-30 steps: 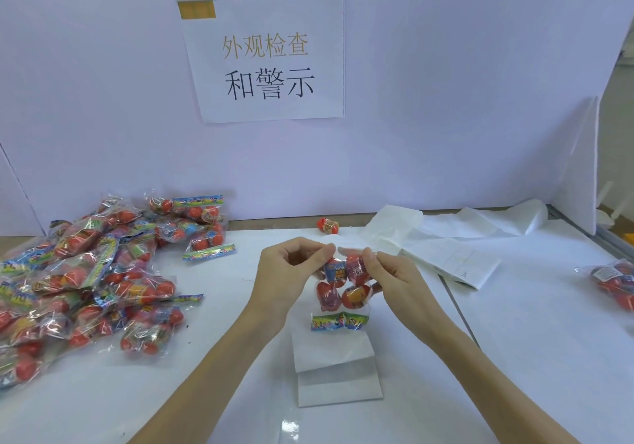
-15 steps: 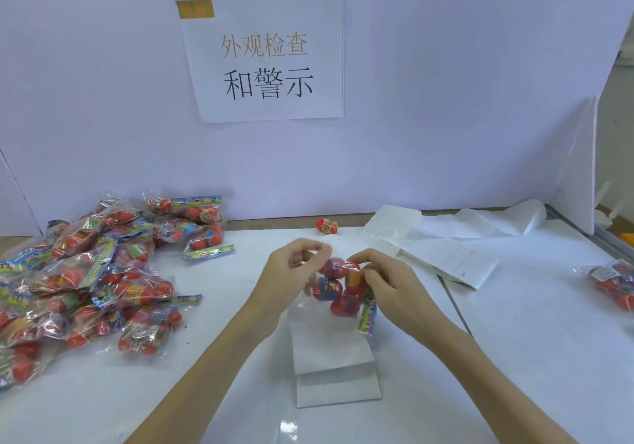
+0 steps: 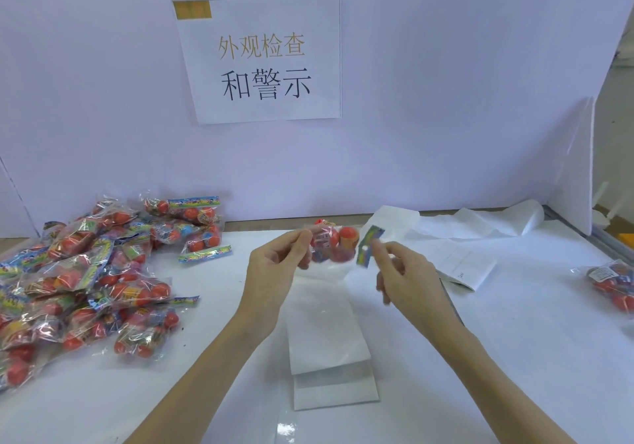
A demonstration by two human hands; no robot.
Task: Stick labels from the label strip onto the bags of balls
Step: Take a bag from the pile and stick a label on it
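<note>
A clear bag of red balls (image 3: 334,243) with a colourful header card hangs in the air above the middle of the white table (image 3: 514,358). My left hand (image 3: 274,272) pinches its left end. My right hand (image 3: 401,275) pinches the bag's header card at its right end. The bag lies sideways, the card pointing right. A white label strip (image 3: 329,351) lies flat on the table below my hands. No label on the held bag shows.
A big heap of bags of balls (image 3: 85,279) covers the table's left side. One bag with a label (image 3: 610,282) lies at the right edge. Crumpled white backing paper and a label sheet (image 3: 459,258) lie behind my right hand. A white wall with a sign stands behind.
The bag has been turned from hanging with the card down to lying sideways, and lifted up and slightly right. My hands have spread apart to its two ends.
</note>
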